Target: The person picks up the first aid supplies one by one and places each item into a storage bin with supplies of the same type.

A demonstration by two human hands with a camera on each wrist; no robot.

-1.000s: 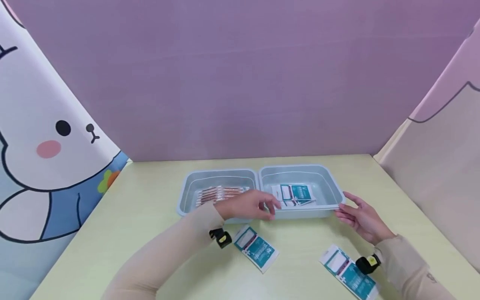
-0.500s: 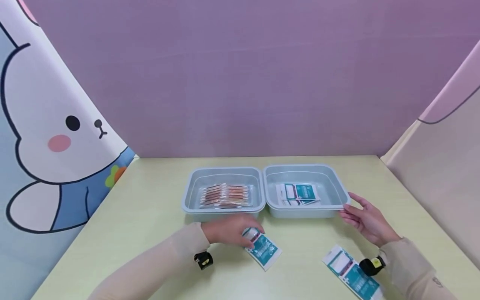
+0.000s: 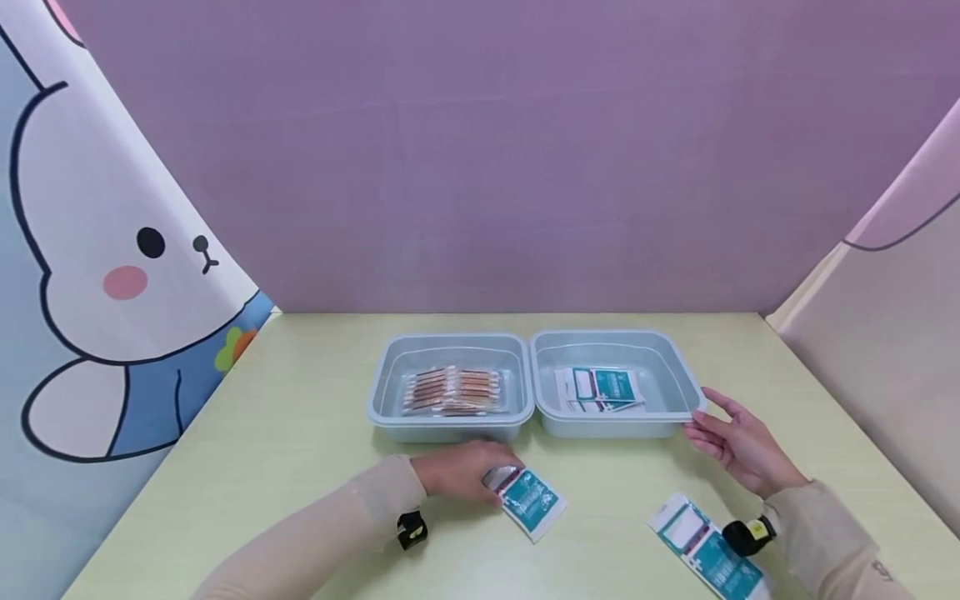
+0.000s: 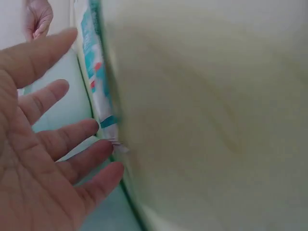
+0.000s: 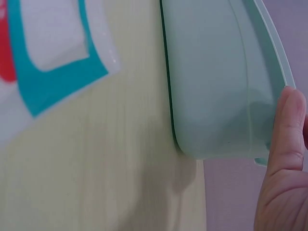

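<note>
My left hand (image 3: 468,471) is at the upper left end of a white-and-teal packet (image 3: 534,504) on the table. In the left wrist view its fingers (image 4: 72,168) are spread and fairly straight, close to the packet's edge (image 4: 96,62); I cannot tell whether they touch it. My right hand (image 3: 742,450) pinches the front right corner of the right-hand pale blue plastic basin (image 3: 615,427), its thumb (image 5: 288,130) against the rim. Several similar packets (image 3: 600,389) lie inside that basin. Below the right hand, another white-and-teal packet (image 3: 705,546) lies partly behind the wrist camera.
A second pale blue basin (image 3: 450,432) stands beside the first, at its left. Inside are clear-wrapped bundles of brownish swabs (image 3: 453,390). The pale wooden table (image 3: 315,375) ends at a purple backdrop (image 3: 480,167). Printed panels (image 3: 97,250) flank both sides.
My left hand has come back from the front of the basins, down and left to the nearer packet. My right hand still holds the right basin's corner.
</note>
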